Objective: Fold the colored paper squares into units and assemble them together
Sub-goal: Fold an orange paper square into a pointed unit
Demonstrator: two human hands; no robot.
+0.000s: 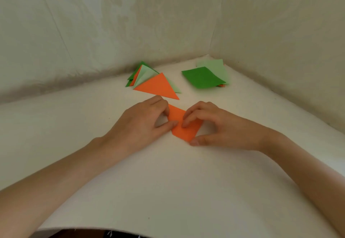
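Left hand (141, 125) and right hand (220, 125), fingers curled, pinching folded orange paper (184, 131) against white table (168, 181); folded triangles (153, 81) and stack of paper squares (203, 77) beyond.

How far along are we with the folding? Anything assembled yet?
Done: a pile of folded triangles, orange on top, lies at the back left. In hand: the left hand and right hand hold an orange piece mid-fold. To do: a stack of flat squares, dark green on top, awaits folding; nothing looks assembled yet.

Left hand (145, 122) and right hand (218, 125) sit close together, curled fingers (194, 113) and thumbs pinching orange paper (186, 133).
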